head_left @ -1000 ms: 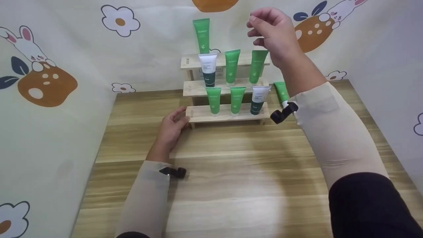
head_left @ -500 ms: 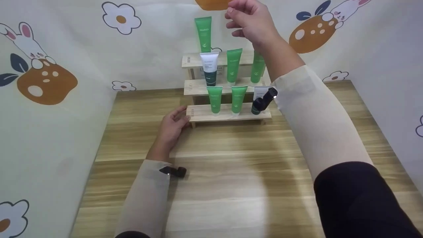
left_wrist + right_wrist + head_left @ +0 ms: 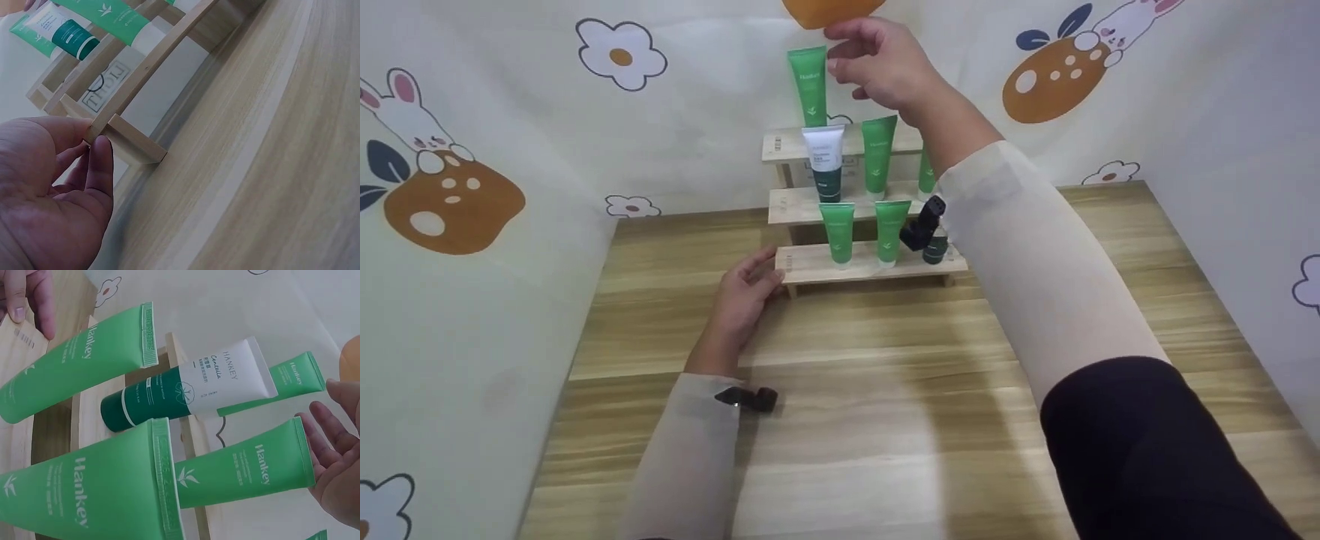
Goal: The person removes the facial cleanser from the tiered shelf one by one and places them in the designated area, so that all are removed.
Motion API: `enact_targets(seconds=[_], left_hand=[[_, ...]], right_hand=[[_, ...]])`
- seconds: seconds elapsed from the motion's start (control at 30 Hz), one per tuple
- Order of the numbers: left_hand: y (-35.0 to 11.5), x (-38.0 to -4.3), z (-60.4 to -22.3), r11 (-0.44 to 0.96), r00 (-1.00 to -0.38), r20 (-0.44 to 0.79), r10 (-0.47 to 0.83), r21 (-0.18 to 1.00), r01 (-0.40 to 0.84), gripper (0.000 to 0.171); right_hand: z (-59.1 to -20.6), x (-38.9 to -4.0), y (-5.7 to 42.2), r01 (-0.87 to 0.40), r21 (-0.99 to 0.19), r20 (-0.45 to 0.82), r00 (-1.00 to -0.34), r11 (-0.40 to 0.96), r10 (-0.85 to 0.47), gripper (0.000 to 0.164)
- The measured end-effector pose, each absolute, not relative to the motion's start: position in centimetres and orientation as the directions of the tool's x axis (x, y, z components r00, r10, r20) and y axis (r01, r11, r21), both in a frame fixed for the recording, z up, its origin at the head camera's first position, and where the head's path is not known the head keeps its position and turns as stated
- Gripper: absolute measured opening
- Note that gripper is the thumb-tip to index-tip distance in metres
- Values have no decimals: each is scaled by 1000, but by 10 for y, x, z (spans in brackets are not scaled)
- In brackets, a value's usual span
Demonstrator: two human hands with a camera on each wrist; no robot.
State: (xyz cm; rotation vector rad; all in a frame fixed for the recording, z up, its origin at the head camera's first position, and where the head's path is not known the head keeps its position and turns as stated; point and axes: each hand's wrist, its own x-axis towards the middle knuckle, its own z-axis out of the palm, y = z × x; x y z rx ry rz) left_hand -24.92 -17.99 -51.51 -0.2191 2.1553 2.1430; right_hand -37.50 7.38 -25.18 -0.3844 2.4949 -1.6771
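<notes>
A three-tier wooden display rack (image 3: 840, 268) holds squeeze tubes standing on their caps. My left hand (image 3: 742, 300) pinches the left end of its lowest shelf, thumb and fingers on the board's edge (image 3: 147, 67) in the left wrist view. On the top shelf, at the left, stands a green tube (image 3: 810, 86). My right hand (image 3: 889, 67) is just right of that tube's upper end, fingers loosely bent and holding nothing. Below it are a white-and-dark-green tube (image 3: 825, 161) and a green tube (image 3: 878, 157) on the middle shelf. My right forearm partly covers the tubes at right.
Two green tubes, one at the left (image 3: 838, 232) and one at the centre (image 3: 891, 229), stand on the lowest shelf. A dark-based tube (image 3: 935, 250) is half hidden at its right. The rack stands on a wood-grain table (image 3: 825, 420) before a patterned back wall (image 3: 712, 127).
My right hand has moved left above the rack to beside the top green tube. Its forearm now covers more of the right-hand tubes. My left hand keeps its hold on the shelf end.
</notes>
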Motion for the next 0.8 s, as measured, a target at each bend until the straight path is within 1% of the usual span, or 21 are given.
enact_targets(seconds=[0.13, 0.27, 0.33, 0.57, 0.8], left_hand=[[-181, -249, -516, 3, -985, -171, -28, 985, -171, 53], [-181, -250, -516, 13, -985, -173, -27, 985, -173, 52], [-180, -250, -515, 26, -984, -179, -28, 983, -179, 52], [-180, -249, -513, 64, -980, -199, -27, 978, -200, 52], [-182, -250, -513, 84, -978, -207, -36, 974, -209, 52]], right_hand=[[-252, -377, 67, -139, -911, 22, -956, 387, -292, 42], [-255, -379, 66, -128, -911, 13, -959, 391, -284, 42], [-257, -380, 66, -132, -907, 22, -963, 399, -270, 40], [-259, -384, 68, -151, -887, 70, -978, 437, -196, 25], [-257, -381, 78, -138, -878, 60, -982, 458, -180, 25]])
